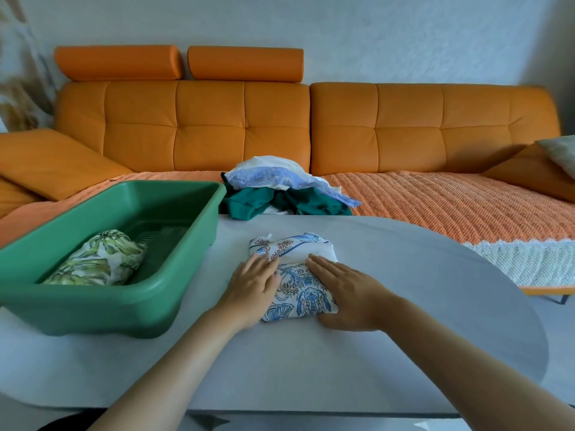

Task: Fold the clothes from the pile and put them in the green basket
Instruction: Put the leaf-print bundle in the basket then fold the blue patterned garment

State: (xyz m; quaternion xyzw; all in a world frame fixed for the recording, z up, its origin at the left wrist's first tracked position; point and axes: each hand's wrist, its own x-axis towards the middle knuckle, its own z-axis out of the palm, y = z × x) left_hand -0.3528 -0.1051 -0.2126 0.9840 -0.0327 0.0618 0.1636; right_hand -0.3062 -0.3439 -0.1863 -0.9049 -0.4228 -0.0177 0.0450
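- Folded blue-and-white patterned garment (297, 286): flat on the table (420, 290), near its middle, a compact rectangle with a white fold across the far half.
- Left hand (253, 283): palm down on the garment's left side, fingers (259, 262) straight and close together, pressing the cloth, curled round nothing.
- Right hand (345, 293): palm down on the garment's right side, fingers (323, 265) straight and held together, tips reaching the white fold; thumb low beside the near right corner, against the table.
- Both bare forearms reaching in from the table's near edge, a strip of the garment showing between the two hands.
- Green basket (93, 315): on the table to the left of the garment, near the left hand but apart from it.
- Inside the basket: one folded leaf-print garment (99, 259), green and yellow on white, lying towards the near left part of the floor.
- Pile (280, 191): on the seat of the orange sofa (217, 129), just past the table's far edge, behind the folded garment; white and pale blue cloth on top, dark green cloth beneath.
- Sofa: tufted back, two roll headrests (118, 62) above the left half, a woven orange cover (435, 206) over the seat.
- White lace-edged cloth (513, 259): at the seat's front on the right, beyond the table's curved edge.
- Orange cushion (53, 160) at the sofa's left end; a pale patterned cushion (557, 154) at the right end.
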